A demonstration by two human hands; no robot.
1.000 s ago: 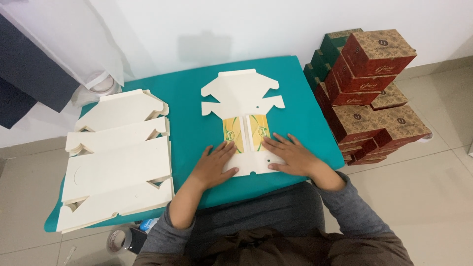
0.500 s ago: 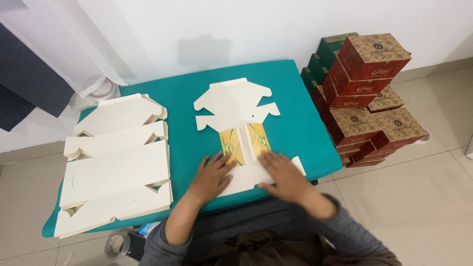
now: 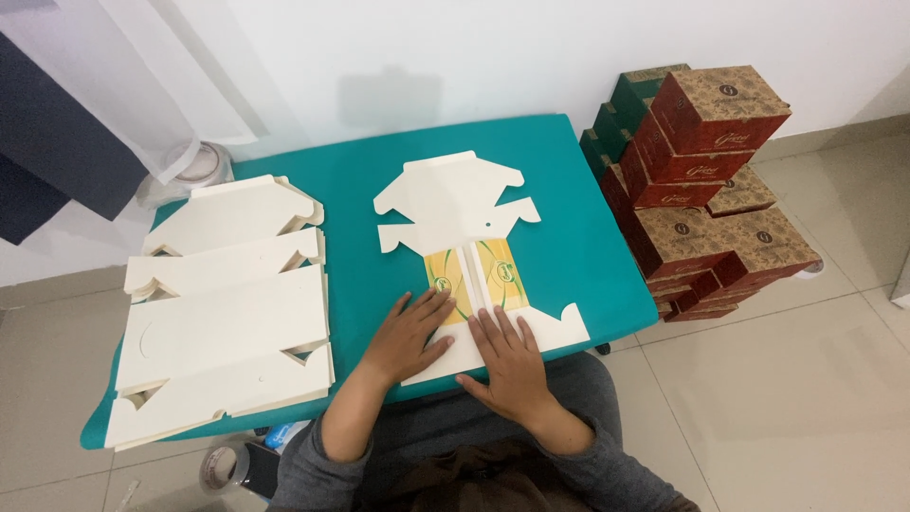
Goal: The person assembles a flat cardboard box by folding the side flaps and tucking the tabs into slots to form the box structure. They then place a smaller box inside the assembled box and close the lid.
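1. Note the teal table (image 3: 559,180): it carries all the cardboard and ends at a white wall on the far side.
2. On the left half of the table lies a stack of flat blanks (image 3: 223,308), white side up, overlapping one another and reaching past the near left edge.
3. To the right of the table, on the tiled floor, stand the assembled boxes (image 3: 706,180), red-brown and dark green with a patterned print, piled several high and close to the table's right edge.
4. Below the near left edge, a roll of tape (image 3: 220,466) lies on the floor.
5. Nothing lies between your hands and the work piece.
6. The work piece is a single carton blank (image 3: 455,204), flat at the middle of the table. Its far part shows plain white flaps with notched outlines; two side panels are folded inward, showing yellow and green print and meeting along a centre seam.
7. Your left hand (image 3: 409,334) lies flat on the near left folded panel, fingers spread and released, grasping nothing.
8. Your right hand (image 3: 507,362) lies flat on the near right part of the blank, just beside the left hand, fingers likewise extended and pressing down.
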